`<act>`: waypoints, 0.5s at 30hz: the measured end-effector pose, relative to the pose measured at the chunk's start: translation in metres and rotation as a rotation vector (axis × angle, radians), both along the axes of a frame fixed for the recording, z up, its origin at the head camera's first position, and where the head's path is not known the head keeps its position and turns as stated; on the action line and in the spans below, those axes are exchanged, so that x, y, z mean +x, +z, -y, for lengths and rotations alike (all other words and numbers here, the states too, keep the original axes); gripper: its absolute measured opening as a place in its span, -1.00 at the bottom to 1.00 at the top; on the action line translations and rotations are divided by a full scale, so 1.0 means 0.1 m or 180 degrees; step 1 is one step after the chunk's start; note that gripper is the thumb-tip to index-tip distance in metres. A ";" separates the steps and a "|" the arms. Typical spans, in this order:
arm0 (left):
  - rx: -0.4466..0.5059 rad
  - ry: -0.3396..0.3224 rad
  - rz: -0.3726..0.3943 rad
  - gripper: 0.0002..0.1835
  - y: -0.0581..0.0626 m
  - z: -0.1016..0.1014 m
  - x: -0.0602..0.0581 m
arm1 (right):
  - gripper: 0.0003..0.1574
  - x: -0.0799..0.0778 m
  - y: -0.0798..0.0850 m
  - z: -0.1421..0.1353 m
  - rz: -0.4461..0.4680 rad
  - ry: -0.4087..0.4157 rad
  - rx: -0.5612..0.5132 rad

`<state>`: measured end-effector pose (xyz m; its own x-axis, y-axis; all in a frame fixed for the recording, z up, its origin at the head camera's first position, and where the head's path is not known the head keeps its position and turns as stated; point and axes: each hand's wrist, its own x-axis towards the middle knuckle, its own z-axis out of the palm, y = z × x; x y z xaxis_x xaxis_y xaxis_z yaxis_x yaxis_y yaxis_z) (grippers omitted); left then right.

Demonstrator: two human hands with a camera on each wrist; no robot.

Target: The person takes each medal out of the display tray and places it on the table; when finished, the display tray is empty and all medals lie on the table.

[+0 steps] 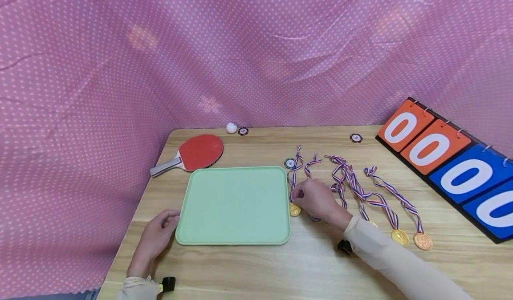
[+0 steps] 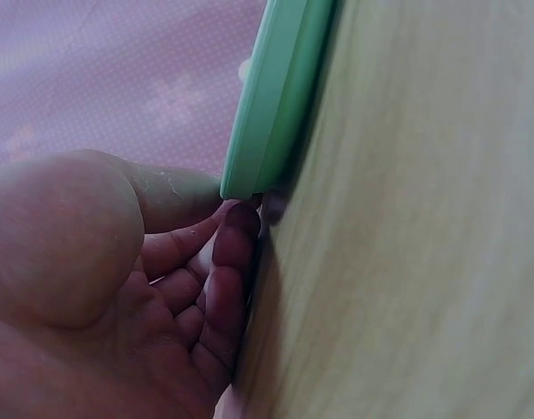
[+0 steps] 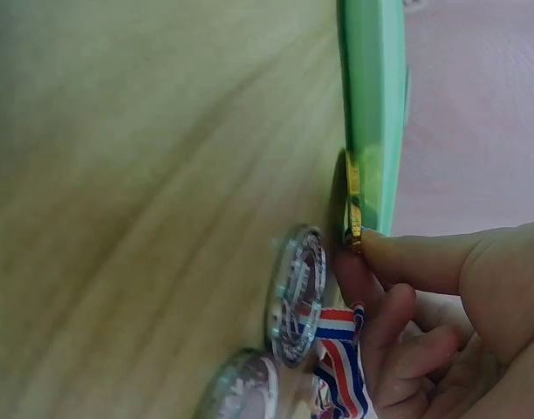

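A pale green tray (image 1: 236,206) lies on the wooden table. My left hand (image 1: 157,233) is at its left rim; in the left wrist view the thumb meets the edge of the tray (image 2: 271,105) and curled fingers sit below it. Beside the tray's right edge, my right hand (image 1: 318,200) pinches a gold medal (image 1: 295,209) on a striped ribbon (image 1: 296,171). The right wrist view has thumb and forefinger on the rim of this gold medal (image 3: 353,196), with a silvery medal (image 3: 297,292) close by. In the head view my hand partly hides the medals beneath it.
More medals, including a gold one (image 1: 400,237) and a bronze one (image 1: 423,241), lie to the right. A scoreboard (image 1: 430,153) stands at far right. Behind are a red paddle (image 1: 202,151), a white ball (image 1: 231,127) and chips, one (image 1: 290,163) near the tray.
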<state>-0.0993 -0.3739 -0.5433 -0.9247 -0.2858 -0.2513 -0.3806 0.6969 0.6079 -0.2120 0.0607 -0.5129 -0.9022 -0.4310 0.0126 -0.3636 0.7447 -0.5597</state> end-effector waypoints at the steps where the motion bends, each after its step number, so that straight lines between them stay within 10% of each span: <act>1: -0.0004 -0.0001 0.0000 -0.58 0.00 0.00 0.00 | -0.86 0.01 0.00 0.00 -0.0010 -0.0006 0.0008; 15: 0.0008 -0.0102 0.0027 -0.57 -0.01 0.03 -0.01 | -0.85 0.13 0.00 -0.12 0.0207 -0.0444 -0.0434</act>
<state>-0.1001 -0.3773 -0.5443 -0.9312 -0.2556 -0.2598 -0.3633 0.7072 0.6065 -0.1990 0.0723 -0.5130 -0.9539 -0.3000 0.0020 -0.2219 0.7011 -0.6777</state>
